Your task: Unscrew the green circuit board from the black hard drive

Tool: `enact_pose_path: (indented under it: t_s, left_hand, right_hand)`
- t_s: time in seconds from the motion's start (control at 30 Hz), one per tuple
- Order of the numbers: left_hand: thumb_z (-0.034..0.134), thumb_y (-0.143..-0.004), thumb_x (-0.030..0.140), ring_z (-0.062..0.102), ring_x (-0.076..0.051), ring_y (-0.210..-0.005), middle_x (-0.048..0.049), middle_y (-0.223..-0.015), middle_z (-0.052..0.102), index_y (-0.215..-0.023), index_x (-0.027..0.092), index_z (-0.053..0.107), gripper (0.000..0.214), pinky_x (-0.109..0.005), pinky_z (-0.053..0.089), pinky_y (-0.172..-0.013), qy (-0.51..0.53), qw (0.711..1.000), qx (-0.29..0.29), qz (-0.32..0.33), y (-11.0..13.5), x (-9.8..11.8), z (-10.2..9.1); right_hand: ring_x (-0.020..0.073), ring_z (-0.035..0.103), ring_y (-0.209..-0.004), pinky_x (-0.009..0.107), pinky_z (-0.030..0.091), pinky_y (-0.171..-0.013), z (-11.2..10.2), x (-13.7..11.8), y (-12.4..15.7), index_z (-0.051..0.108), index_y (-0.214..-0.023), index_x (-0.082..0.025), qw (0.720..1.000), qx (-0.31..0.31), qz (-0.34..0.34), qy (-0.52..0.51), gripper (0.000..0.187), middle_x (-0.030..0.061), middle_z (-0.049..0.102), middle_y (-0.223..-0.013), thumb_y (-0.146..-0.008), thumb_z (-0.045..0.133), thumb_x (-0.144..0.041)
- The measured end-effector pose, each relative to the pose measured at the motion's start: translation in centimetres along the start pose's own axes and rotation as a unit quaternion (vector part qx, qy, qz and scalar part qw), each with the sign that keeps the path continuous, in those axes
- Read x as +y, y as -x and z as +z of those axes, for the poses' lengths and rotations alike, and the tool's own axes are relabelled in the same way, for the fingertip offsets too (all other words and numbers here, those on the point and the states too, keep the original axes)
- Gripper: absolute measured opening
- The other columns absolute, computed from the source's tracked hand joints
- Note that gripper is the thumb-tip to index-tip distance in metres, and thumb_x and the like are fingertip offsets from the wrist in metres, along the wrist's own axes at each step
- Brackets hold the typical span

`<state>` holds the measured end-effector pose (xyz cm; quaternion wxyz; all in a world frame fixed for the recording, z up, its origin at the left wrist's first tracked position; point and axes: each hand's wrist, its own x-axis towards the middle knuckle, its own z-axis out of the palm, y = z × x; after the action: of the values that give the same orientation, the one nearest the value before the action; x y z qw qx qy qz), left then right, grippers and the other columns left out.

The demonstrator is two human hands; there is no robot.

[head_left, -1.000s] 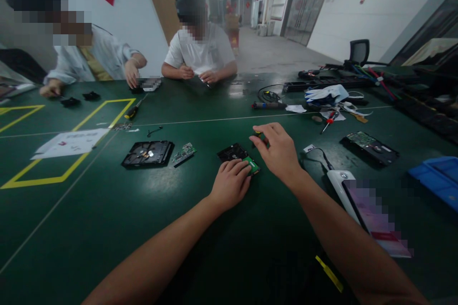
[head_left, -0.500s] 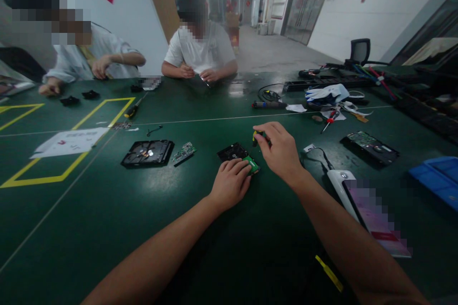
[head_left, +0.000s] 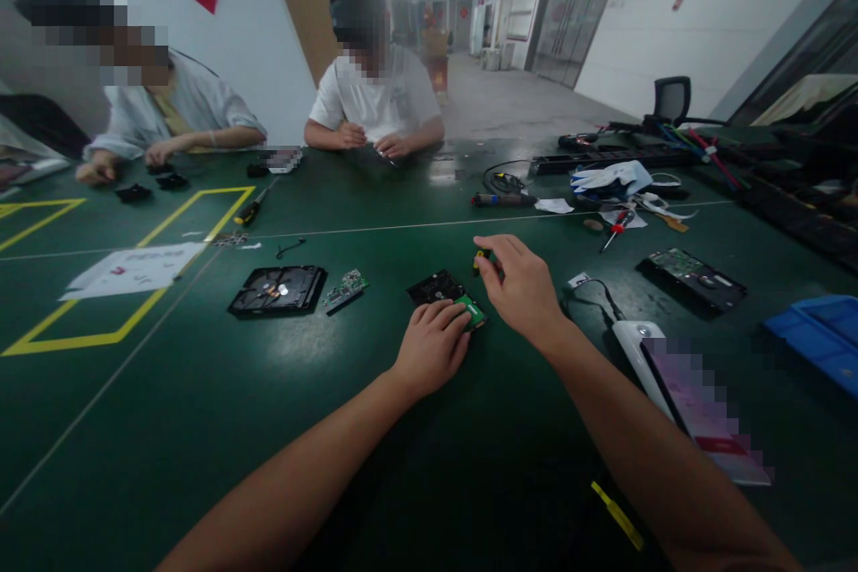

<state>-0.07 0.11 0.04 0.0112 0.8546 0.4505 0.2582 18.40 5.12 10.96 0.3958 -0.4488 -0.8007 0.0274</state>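
Hard drive (head_left: 437, 285), likely stiff, best side-held, lies inside far worktop edge (head_left: 483, 145) under left hand (head_left: 433, 343), grip unclear; right hand (head_left: 520, 279) pinches tool (head_left: 479, 263).

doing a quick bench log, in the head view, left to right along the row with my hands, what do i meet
Paper, hard drive, circuit board, left hand, right hand, cable, another drive, blue tray.

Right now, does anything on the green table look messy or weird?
The white gloves on the right lie crumpled in a pile. On the left, the white sheet overlaps the yellow tape, small bits scattered on it. I see no spill.
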Motion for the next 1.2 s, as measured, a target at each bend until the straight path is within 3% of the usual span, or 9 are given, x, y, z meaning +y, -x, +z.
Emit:
enact_pose_path:
  t_s: [0.23, 0.43, 0.57, 0.77, 0.9, 1.07, 1.2]
  left_hand:
    - [0.053, -0.102, 0.032, 0.055, -0.030, -0.135, -0.0067, -0.141, 0.066, -0.135, 0.026, 0.064, 0.036, -0.053, 0.043, -0.112, 0.000, 1.000, 0.000, 0.000, -0.05, -0.04, -0.08]
    - [0.054, -0.102, 0.032, 0.055, -0.030, -0.134, -0.0064, -0.142, 0.066, -0.135, 0.025, 0.064, 0.036, -0.053, 0.043, -0.112, 0.000, 1.000, 0.003, 0.001, -0.02, -0.01, -0.04]
    - [0.055, -0.102, 0.032, 0.056, -0.031, -0.134, -0.0071, -0.141, 0.066, -0.135, 0.025, 0.064, 0.035, -0.053, 0.043, -0.111, 0.000, 1.000, 0.005, 0.001, -0.04, 0.05, -0.08]
    - [0.054, -0.102, 0.032, 0.056, -0.030, -0.134, -0.0072, -0.140, 0.067, -0.134, 0.025, 0.065, 0.034, -0.053, 0.044, -0.110, -0.002, 1.000, 0.004, 0.004, -0.06, 0.06, -0.22]
    - [0.055, -0.102, 0.032, 0.055, -0.031, -0.134, -0.0070, -0.140, 0.067, -0.135, 0.024, 0.064, 0.035, -0.053, 0.044, -0.110, -0.004, 1.000, 0.006, 0.004, 0.00, -0.01, -0.11]
    - [0.053, -0.102, 0.032, 0.055, -0.030, -0.133, -0.0069, -0.141, 0.067, -0.135, 0.025, 0.064, 0.035, -0.053, 0.044, -0.111, -0.003, 1.000, 0.004, 0.003, -0.05, 0.03, -0.08]
    - [0.052, -0.103, 0.033, 0.056, -0.030, -0.133, -0.0070, -0.141, 0.067, -0.135, 0.025, 0.064, 0.035, -0.053, 0.044, -0.111, -0.002, 1.000, 0.004, 0.002, -0.04, 0.04, -0.11]
  right_hand:
    - [0.0254, 0.067, -0.092, 0.041, 0.054, -0.081, -0.02, -0.06, -0.03, 0.068, -0.115, -0.022, 0.998, 0.023, 0.039, 0.043, 0.022, 0.0114, 0.069, -0.112, -0.100, 0.061, -0.037]
    - [0.0258, 0.068, -0.102, 0.041, 0.054, -0.088, 0.09, -0.01, -0.03, 0.066, -0.122, -0.023, 1.000, 0.013, 0.013, 0.004, 0.023, 0.0110, 0.070, -0.119, -0.101, 0.055, -0.024]
    - [0.0251, 0.069, -0.098, 0.041, 0.055, -0.086, 0.41, 0.04, 0.10, 0.062, -0.128, -0.021, 1.000, 0.007, 0.005, -0.014, 0.028, 0.0126, 0.070, -0.123, -0.101, 0.054, -0.024]
    - [0.0257, 0.069, -0.095, 0.043, 0.055, -0.086, 0.44, 0.36, 0.13, 0.064, -0.121, -0.023, 1.000, 0.005, 0.013, 0.000, 0.022, 0.0113, 0.071, -0.119, -0.100, 0.056, -0.026]
    - [0.0261, 0.068, -0.105, 0.044, 0.054, -0.093, 0.44, 0.21, 0.16, 0.062, -0.126, -0.024, 1.000, -0.014, -0.015, -0.019, 0.027, 0.0109, 0.070, -0.125, -0.100, 0.053, -0.021]
    - [0.0252, 0.068, -0.095, 0.042, 0.056, -0.085, 0.30, -0.07, 0.13, 0.066, -0.119, -0.024, 1.000, 0.012, 0.017, -0.003, 0.022, 0.0118, 0.067, -0.118, -0.101, 0.056, -0.030]
    - [0.0264, 0.068, -0.103, 0.044, 0.055, -0.092, 0.10, 0.04, -0.05, 0.067, -0.114, -0.024, 1.000, 0.014, 0.002, -0.013, 0.018, 0.0102, 0.070, -0.114, -0.102, 0.054, -0.026]
